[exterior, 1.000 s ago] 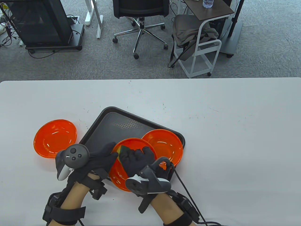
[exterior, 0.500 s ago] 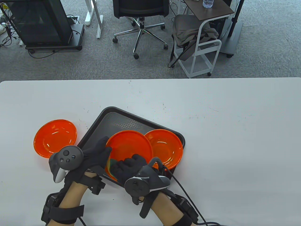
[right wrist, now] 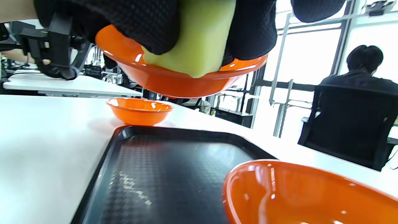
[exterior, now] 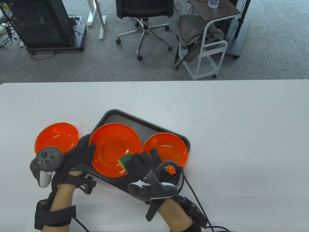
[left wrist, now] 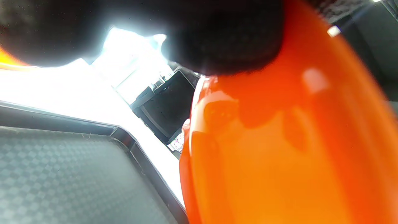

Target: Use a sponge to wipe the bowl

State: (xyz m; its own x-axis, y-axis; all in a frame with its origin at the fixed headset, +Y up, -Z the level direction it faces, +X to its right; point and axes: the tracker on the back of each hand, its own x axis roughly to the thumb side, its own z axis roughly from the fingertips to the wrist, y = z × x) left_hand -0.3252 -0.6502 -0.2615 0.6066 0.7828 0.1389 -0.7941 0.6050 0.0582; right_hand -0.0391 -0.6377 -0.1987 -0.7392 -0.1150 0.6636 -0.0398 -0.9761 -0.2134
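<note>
Nearest the person, the gloved right hand (exterior: 142, 163) is curling its fingers round a yellow-and-green rectangular sponge (exterior: 125, 161) and pressing it against the near right rim of the glossy orange plastic bowl (exterior: 114, 147), while the gloved left hand (exterior: 77, 154) is gripping that bowl's left rim with thumb over the edge. The right wrist view is showing the bowl lifted clear above the black textured plastic tray (exterior: 131, 125), with the sponge's yellow face wrapping the rim from outside. Judging from this, the wiping is underway at the rim; the bowl's inside is looking shiny and no dirt is showing, so how much is left cannot be told, though the far rim and the middle are probably waiting for a pass. Just right of the held bowl, a second orange bowl (exterior: 166, 149) is sitting on the tray, close to the right knuckles and likely to be knocked by a wide stroke. A third orange bowl (exterior: 56, 141) is resting on the white table (exterior: 229, 133) beside the left hand. Beyond the table's far edge, a black office chair (exterior: 144, 14) and a white rolling cart (exterior: 208, 41) are standing on grey carpet
</note>
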